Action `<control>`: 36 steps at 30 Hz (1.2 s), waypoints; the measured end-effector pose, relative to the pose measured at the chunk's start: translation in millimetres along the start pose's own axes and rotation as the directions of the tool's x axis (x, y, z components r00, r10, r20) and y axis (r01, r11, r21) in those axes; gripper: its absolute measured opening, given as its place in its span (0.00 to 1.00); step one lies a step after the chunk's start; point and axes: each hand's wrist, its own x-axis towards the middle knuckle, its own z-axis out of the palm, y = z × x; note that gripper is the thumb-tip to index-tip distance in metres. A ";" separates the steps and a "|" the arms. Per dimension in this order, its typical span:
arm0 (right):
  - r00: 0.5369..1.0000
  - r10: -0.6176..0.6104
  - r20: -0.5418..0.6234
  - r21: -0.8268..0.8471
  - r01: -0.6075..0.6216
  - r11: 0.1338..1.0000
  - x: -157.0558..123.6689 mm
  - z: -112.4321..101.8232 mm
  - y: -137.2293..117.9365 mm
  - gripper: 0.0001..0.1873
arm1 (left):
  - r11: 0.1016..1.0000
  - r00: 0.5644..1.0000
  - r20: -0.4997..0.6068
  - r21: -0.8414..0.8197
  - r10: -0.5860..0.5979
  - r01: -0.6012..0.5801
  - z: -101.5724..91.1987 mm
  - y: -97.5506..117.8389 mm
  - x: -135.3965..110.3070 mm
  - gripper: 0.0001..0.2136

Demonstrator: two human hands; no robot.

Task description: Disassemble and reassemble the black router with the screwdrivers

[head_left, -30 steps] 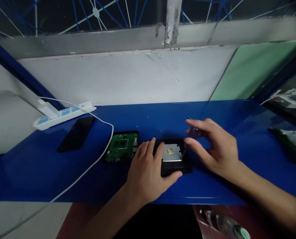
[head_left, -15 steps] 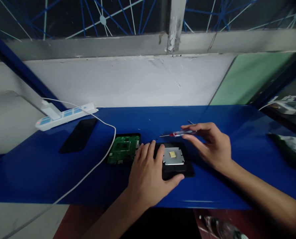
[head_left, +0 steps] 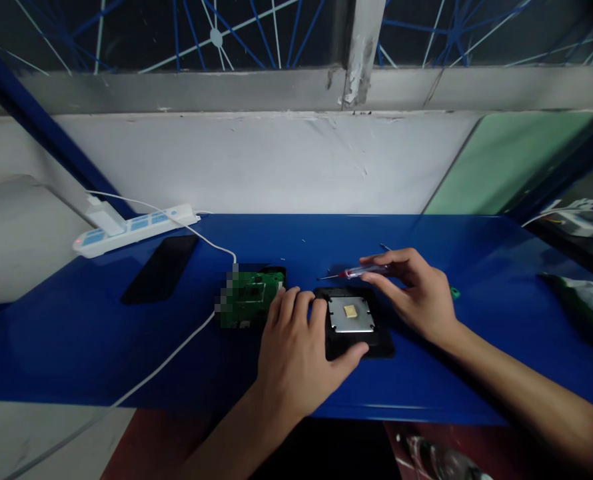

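Observation:
My right hand [head_left: 416, 287] pinches a screwdriver [head_left: 364, 271] by its clear handle with a red collar. The thin shaft points left, its tip low over the blue table by a tiny dark speck, perhaps a screw. My left hand [head_left: 296, 353] lies with fingers spread over the left side of a black casing [head_left: 384, 343]. That casing carries a silver metal plate [head_left: 339, 321] with a yellowish square pad [head_left: 350, 311] at its middle. Left of my fingers a green circuit board [head_left: 246, 297] sits in a second dark housing, partly covered by the hand and blurred at its left edge.
A black phone [head_left: 160, 268] lies at the left near a white power strip [head_left: 141, 227] with a plugged-in charger. Its white cable [head_left: 164, 360] runs across the table [head_left: 101, 340]. Small metal bits lie behind the casing. A green-and-white bag [head_left: 586, 303] sits far right.
The screwdriver tip has moved slightly left and toward me, down to the dark specks. My left hand stays on the casing. A small green piece now shows beside my right wrist.

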 end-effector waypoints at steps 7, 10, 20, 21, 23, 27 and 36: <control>0.999 0.017 -0.027 0.042 -0.016 0.999 0.8 -1.8 -2.9 0.14 | 1.000 0.999 0.032 -0.005 -0.001 0.001 2.3 -0.3 0.1 0.24; 0.996 0.074 -0.055 0.080 -0.070 0.994 -0.3 -2.9 -3.5 0.15 | 1.000 1.000 0.024 -0.004 -0.004 0.004 1.9 -0.3 1.1 0.23; 0.970 0.205 -0.131 0.301 -0.158 0.940 8.9 -5.3 -12.5 0.11 | 1.000 1.000 -0.025 0.008 0.000 0.001 1.1 -1.0 3.5 0.22; 0.968 0.217 -0.126 0.312 -0.169 0.935 9.9 -5.5 -12.8 0.11 | 1.000 1.000 -0.029 0.008 0.000 0.000 1.5 -1.2 3.5 0.22; 0.962 0.249 -0.111 0.335 -0.200 0.921 11.2 -6.0 -13.2 0.11 | 1.000 0.999 -0.037 0.010 0.001 -0.001 2.2 -1.6 3.3 0.22; 0.952 0.294 -0.079 0.357 -0.249 0.900 10.8 -5.9 -12.5 0.11 | 1.000 1.000 -0.025 0.006 0.004 -0.004 3.2 -2.1 2.6 0.23; 0.956 0.292 -0.020 0.346 -0.267 0.899 7.6 -3.8 -8.1 0.12 | 1.000 1.000 -0.024 0.016 0.011 -0.010 3.1 -1.6 3.7 0.22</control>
